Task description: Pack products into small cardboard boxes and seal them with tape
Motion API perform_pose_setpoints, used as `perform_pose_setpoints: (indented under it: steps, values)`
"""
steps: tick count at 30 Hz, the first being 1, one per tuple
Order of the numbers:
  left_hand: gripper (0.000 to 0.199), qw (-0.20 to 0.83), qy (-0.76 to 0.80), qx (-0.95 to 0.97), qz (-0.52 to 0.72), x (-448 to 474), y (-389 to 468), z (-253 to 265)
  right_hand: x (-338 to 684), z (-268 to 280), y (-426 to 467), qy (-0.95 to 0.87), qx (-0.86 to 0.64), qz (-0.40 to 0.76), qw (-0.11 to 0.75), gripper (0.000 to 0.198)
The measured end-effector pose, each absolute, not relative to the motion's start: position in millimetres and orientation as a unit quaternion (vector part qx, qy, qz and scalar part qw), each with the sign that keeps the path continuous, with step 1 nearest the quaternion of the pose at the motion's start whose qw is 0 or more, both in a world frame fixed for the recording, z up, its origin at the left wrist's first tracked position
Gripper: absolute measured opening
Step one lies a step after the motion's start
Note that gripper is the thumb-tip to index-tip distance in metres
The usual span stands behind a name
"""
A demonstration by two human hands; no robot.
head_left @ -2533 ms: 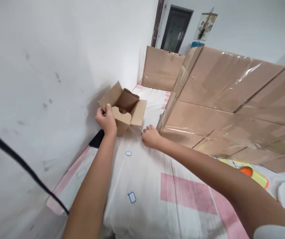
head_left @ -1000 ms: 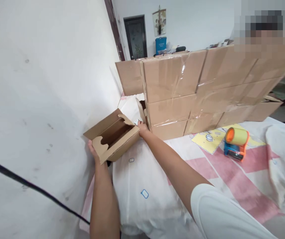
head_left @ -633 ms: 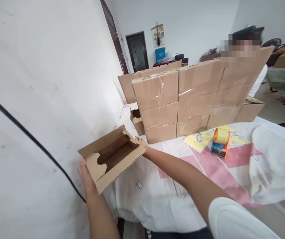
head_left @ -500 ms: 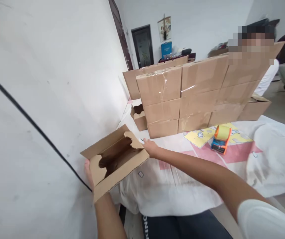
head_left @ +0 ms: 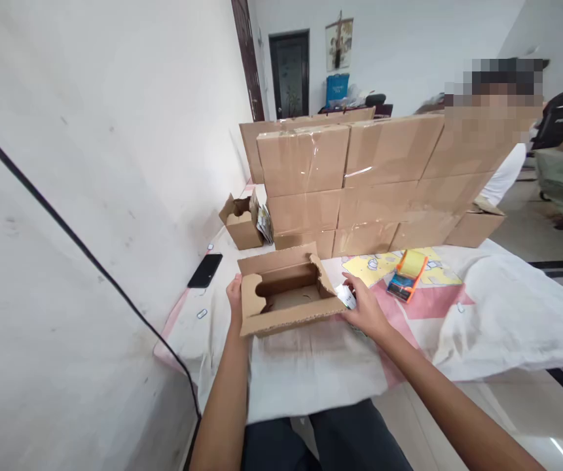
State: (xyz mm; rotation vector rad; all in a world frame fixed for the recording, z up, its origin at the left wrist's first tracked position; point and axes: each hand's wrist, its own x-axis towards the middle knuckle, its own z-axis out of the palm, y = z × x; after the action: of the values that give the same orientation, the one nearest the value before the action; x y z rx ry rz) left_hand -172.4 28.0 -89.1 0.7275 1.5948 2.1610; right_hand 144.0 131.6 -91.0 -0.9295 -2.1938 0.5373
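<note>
An open cardboard box (head_left: 291,322) with raised flaps is in front of me over the cloth-covered table; its inside looks empty. My left hand (head_left: 235,299) grips its left end, fingers partly hidden behind the cardboard. At the right end, my right hand (head_left: 366,311) is closed around a small white printed packet (head_left: 345,296), close against the box flap. Whether those fingers also touch the box, I cannot tell. Beyond the box stands a smaller open carton (head_left: 245,234), with several flat packets (head_left: 264,224) leaning at its right side.
Stacked taped cardboard boxes (head_left: 306,160) form a wall behind the box. An orange tape dispenser (head_left: 408,276) lies to the right, a black phone (head_left: 205,271) to the left by the white wall. Another person (head_left: 507,173) is behind the stack at right.
The box has moved right and levelled out over the table, with my left hand on it. My right hand has shifted right, and the white packet in it now shows clearly.
</note>
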Motion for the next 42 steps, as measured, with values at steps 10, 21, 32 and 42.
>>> perform_pose_setpoints:
  steps: [10,21,32,42]
  values:
    - [0.041,-0.03,0.592,0.414,0.691,-160.6,-9.3,-53.0,147.9,-80.9,116.6,-0.797,-0.462,0.241,0.305,0.051]
    - [0.029,-0.104,0.597,0.654,0.453,-163.7,-36.2,-20.7,199.1,-121.6,84.3,-0.732,-0.36,0.337,0.471,0.065]
    - [0.021,0.097,0.539,0.381,0.745,-136.7,-22.0,-100.6,173.5,-62.3,95.7,-0.511,-0.332,0.59,0.53,0.051]
    - [0.065,0.259,0.421,0.268,0.827,-120.7,-10.9,-83.6,85.9,90.3,103.1,-0.859,-0.066,0.003,0.508,0.073]
